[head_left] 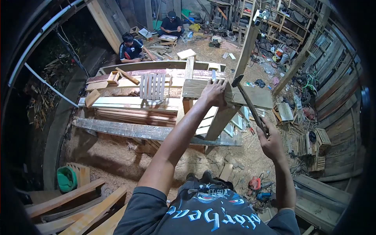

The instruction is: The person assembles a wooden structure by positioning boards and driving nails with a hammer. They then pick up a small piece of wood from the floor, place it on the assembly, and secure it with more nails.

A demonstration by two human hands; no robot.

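My right hand is wrapped round the lower handle of a hammer. The hammer slants up and to the left, its dark head close beside my left hand. My left hand is closed over a flat wooden board, fingers curled at its far edge. The board lies crosswise at the right end of the workbench, over an upright piece of wood. A small pale blue-white strip sticks up just beyond my left fingers.
Long planks and a slatted wooden panel lie on the bench. Two people sit low beyond it. A wooden post stands past the board. Sawdust covers the floor, with a red power tool near my feet and timber at lower left.
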